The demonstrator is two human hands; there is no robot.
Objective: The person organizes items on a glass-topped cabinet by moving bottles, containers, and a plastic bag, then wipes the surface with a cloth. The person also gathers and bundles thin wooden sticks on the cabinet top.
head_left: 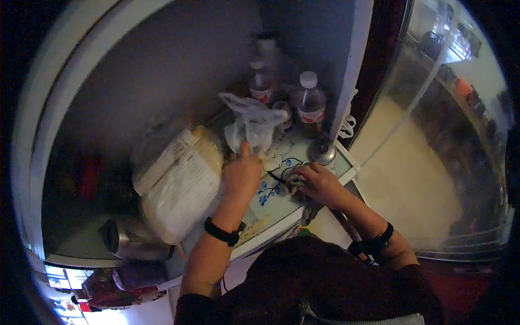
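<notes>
A crumpled translucent plastic bag stands up from the far side of my left hand. That hand is closed on its near edge, one finger lying along the plastic and the others partly hidden. My right hand presses a dark, mottled rag onto the glass tabletop, which is printed with blue flowers. The rag's tail hangs near the tabletop's white front edge. Just beyond the right hand sits a round metal-topped container.
Large clear-wrapped packages lie left of my left forearm, with a metal kettle-like vessel nearer me. At the back corner stand a white-capped plastic bottle, another bottle and a small jar. A glass panel rises at the right.
</notes>
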